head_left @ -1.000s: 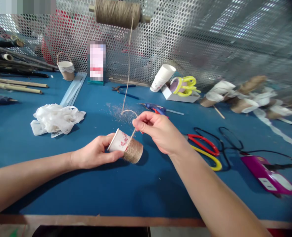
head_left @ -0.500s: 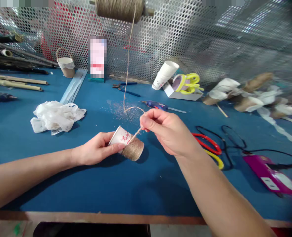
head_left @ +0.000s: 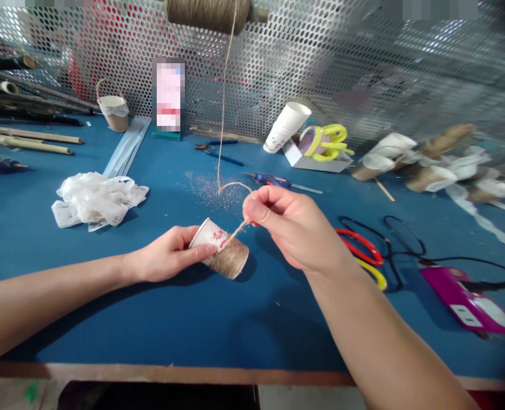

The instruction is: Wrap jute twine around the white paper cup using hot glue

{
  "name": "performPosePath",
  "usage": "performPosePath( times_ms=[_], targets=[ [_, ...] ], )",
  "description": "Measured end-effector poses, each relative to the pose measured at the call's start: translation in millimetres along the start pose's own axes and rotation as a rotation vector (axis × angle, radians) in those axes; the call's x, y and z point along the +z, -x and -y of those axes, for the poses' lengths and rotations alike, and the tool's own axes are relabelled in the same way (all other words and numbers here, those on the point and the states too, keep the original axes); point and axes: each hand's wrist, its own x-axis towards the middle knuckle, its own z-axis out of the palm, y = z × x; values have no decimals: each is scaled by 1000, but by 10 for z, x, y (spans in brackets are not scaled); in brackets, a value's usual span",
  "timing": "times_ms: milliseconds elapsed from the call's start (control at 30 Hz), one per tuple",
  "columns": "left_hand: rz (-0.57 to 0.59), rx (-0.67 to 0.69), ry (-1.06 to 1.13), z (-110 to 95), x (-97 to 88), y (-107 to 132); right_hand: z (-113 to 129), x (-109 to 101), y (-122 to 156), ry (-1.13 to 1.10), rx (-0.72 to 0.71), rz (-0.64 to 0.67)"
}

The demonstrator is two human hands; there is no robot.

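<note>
While twine-wrapped paper cup (head_left: 220, 250) lies sideways, left hand (head_left: 167, 256) gripping, right hand (head_left: 293, 225) pinching coarse twine (head_left: 223, 114).

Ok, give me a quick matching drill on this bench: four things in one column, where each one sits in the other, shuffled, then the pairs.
Things:
1. paper cup
2. twine spool
3. crumpled white plastic
4. scissors

Places:
A. hanging at the top of the mesh wall
B. on the blue mat beyond the left forearm
C. on its side in the left hand, partly wrapped in twine
D. on the mat just past the right hand

Pairs: 1-C, 2-A, 3-B, 4-D
</note>
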Motion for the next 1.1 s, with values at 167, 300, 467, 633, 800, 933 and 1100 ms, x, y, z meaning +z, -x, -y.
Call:
performPosePath(
  times_ms=[167, 300, 467, 633, 800, 933, 1100],
  targets=[
    [12, -15, 17, 32, -7, 3, 31, 0, 23, -14, -33, 35],
    [6, -24, 17, 25, -1, 6, 51, 10, 43, -22, -32, 56],
    [2, -14, -22, -6, 7, -1, 43, 4, 31, -6, -38, 42],
    [20, 55, -63, -17, 12, 21, -38, 8, -60, -17, 25, -32],
    [29, 115, -113, -11, 17, 53, -103, 26, -105, 17, 47, -35],
    [18, 144, -152, -16, 20, 74, -133, 22, -103, 38, 49, -26],
    [11, 221, -228, -21, 14, 96, -157, 19, -104, 48, 74, -8]
  ],
)
